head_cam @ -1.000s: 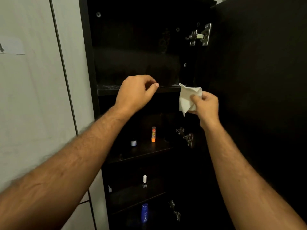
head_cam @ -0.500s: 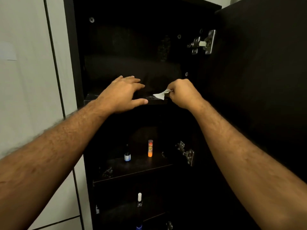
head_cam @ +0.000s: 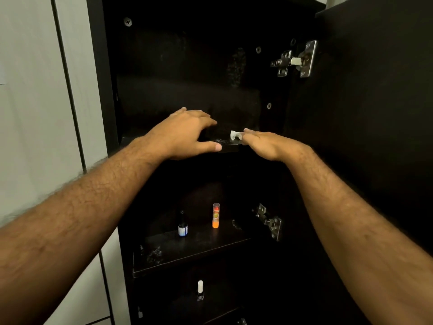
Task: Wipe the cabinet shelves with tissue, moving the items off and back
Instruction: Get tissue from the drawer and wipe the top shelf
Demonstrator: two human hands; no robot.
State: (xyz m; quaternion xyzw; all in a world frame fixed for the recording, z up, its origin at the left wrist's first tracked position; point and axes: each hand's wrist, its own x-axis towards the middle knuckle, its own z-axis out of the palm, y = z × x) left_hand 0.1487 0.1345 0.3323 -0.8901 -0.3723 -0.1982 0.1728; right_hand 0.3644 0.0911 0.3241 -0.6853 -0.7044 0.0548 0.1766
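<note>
I press the tissue point(head_cam: 235, 134) flat under my right hand point(head_cam: 269, 146) near the front edge of the top shelf point(head_cam: 228, 147), my left hand point(head_cam: 185, 134) resting open beside, and the thin tissue may bunch or tear if I drag hard.

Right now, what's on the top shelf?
On the top shelf: the left hand resting flat, the right hand pressing a tissue, and pale specks between them. Whatever lies beneath the hands, or farther back in the dark, can't be seen.
</note>
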